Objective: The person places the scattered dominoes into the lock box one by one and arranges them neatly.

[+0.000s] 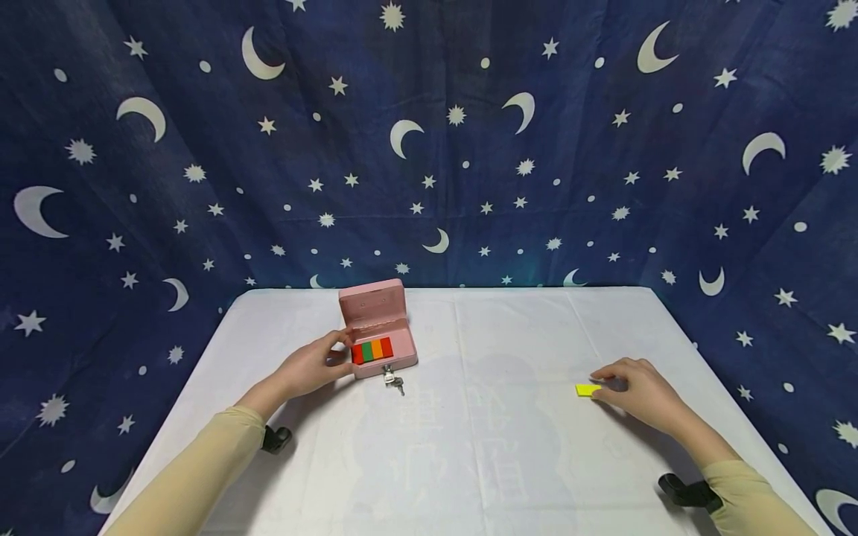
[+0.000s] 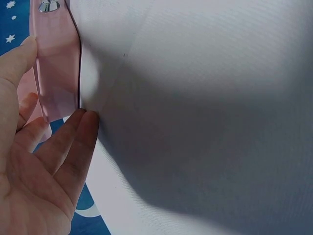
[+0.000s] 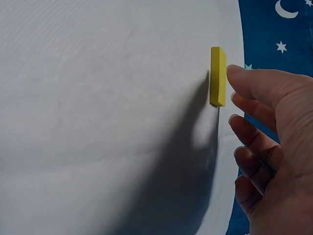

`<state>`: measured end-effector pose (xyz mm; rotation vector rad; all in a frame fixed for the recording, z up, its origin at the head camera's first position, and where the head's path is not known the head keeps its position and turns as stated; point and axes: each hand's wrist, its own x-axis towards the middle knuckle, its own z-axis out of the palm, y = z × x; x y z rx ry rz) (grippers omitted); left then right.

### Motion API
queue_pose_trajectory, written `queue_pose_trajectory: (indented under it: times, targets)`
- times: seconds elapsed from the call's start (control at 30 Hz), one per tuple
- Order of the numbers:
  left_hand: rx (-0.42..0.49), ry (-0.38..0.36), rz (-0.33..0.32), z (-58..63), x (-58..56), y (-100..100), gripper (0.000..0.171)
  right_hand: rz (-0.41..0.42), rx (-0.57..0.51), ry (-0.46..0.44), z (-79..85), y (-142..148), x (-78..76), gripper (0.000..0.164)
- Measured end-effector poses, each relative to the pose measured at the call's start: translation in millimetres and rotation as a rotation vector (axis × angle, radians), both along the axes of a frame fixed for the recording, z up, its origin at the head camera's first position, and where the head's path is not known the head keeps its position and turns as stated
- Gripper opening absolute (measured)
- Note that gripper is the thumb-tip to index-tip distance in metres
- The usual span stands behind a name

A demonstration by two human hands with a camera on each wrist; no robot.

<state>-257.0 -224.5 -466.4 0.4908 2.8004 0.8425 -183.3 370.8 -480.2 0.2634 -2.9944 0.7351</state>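
Note:
An open pink metal box [image 1: 404, 342] stands on the white cloth, its lid [image 1: 372, 304] tilted back. Red, green and orange blocks [image 1: 377, 349] lie side by side inside it. The left hand [image 1: 310, 366] holds the box's left end; in the left wrist view its thumb [image 2: 27, 54] is on the rim and the other fingers are by the end wall. At the right, a yellow block [image 1: 586, 390] rests on the cloth. Beside it is the right hand [image 1: 640, 391], thumb and fingers apart; in the right wrist view the thumb [image 3: 242, 78] is close to the block [image 3: 217, 78].
A latch with small keys [image 1: 397, 381] hangs at the box's front. The white cloth [image 1: 482, 447] covers the table. Behind and along both sides hangs a dark blue curtain [image 1: 469, 253] with moons and stars. Both wrists wear black straps [image 1: 687, 491].

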Motion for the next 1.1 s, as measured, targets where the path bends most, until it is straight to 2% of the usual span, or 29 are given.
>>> queue_pose_trajectory:
  times: [0.37, 0.77, 1.1]
  targets:
    - [-0.004, -0.007, 0.006, 0.0, 0.6, 0, 0.052, -0.025, 0.005, -0.027, -8.1, 8, 4.4, 0.031]
    - [-0.008, 0.0, 0.003, -0.1, 0.6, 1, 0.05, -0.026, -0.015, 0.017, -12.8, 4, 7.3, 0.018]
    - [-0.001, -0.005, -0.001, 0.4, 0.4, 1, 0.05, -0.035, -0.018, 0.009, -13.4, -3, 5.5, 0.025]
